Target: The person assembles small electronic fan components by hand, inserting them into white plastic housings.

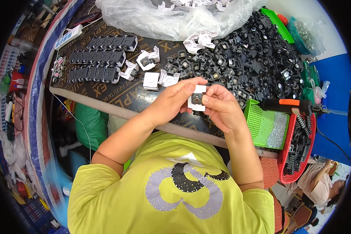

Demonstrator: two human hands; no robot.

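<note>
Both my hands hold one small white plastic housing with a black insert (197, 99) just above the near edge of the table. My left hand (171, 99) grips its left side, thumb on the top. My right hand (221, 106) pinches its right side with thumb and fingers. A big heap of small black plastic parts (257, 50) lies just beyond my hands. Loose white housings (158, 80) sit to the left of my hands.
Rows of assembled black-and-white pieces (101, 58) line the table's left. A clear plastic bag of white parts (175, 15) lies at the back. A green basket with tiny screws (257, 121), an orange-black electric screwdriver (288, 105) and a red tray of parts (300, 144) sit right. Another person (319, 183) sits lower right.
</note>
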